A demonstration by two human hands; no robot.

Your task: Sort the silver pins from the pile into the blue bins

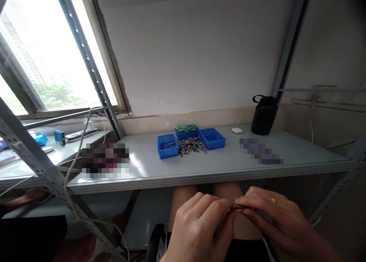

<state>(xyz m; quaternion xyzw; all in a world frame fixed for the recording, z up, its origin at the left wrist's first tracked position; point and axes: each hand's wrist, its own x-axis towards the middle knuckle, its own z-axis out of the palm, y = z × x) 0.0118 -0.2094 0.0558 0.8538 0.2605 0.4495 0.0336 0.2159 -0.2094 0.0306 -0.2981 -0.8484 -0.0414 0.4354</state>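
Below the front edge of the table, above my lap, my two hands meet at a thin dark piece shaped like a short rod. My left hand pinches one end between thumb and forefinger. The other end lies in the pinch of my right hand, which wears a ring. Fingers hide most of the piece, so its exact kind does not show. On the table, beyond the hands, is a heap of silver and dark screws. Around it stand a blue bin with a few screws, another blue bin, and one with green contents.
A black bottle and a small white case stand at the back right of the table. Two blurred-out patches lie left and right. Metal shelf posts and a white cable are at the left, near another person's arm.
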